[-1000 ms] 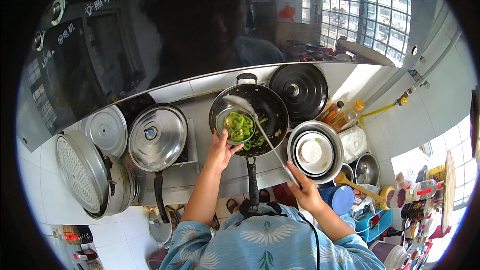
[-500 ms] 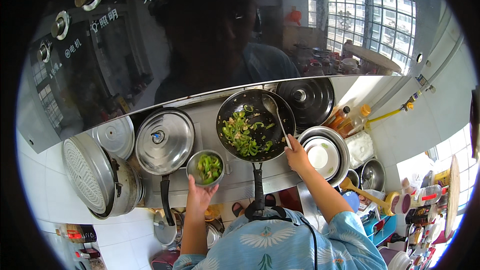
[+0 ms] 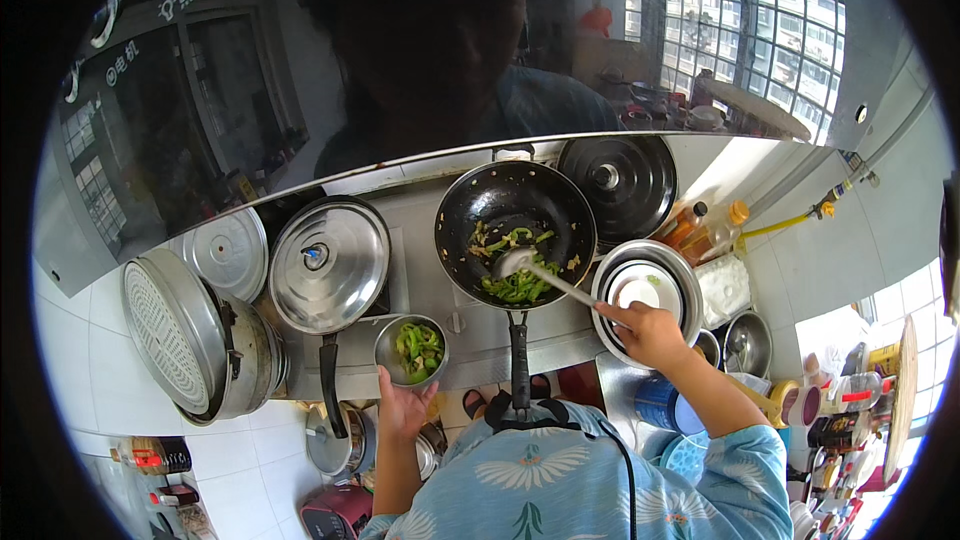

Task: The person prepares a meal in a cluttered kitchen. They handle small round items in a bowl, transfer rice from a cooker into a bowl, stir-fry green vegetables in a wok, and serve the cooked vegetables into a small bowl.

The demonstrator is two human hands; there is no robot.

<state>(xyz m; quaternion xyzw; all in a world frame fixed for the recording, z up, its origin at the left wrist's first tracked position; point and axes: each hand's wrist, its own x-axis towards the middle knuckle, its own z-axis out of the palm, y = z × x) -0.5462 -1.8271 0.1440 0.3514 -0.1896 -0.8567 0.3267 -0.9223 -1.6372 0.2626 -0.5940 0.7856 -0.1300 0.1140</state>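
Observation:
My left hand (image 3: 404, 406) is closed on the lower rim of a small metal bowl (image 3: 381, 344), left of the wok. Cooked green pepper pieces (image 3: 418, 352) lie in that bowl. In my right hand (image 3: 650, 333) is the handle of a metal ladle (image 3: 560, 283), slanting down into the black wok (image 3: 490, 200). The ladle's head sits among sliced green peppers with small pale bits (image 3: 520, 285), gathered in the near half of the wok. The wok's black handle (image 3: 519, 365) points toward me.
A lidded pan (image 3: 330, 258) and a large steamer pot (image 3: 235, 360) stand left. Right of the wok are a black lid (image 3: 625, 180), nested metal and white bowls (image 3: 645, 280), and sauce bottles (image 3: 715, 230). The dark range hood (image 3: 450, 70) overhangs the far side.
The ladle's head has moved from the wok's far right to its middle, and my right hand has drawn back rightward. The peppers are now bunched at the near side. The left hand still holds the bowl.

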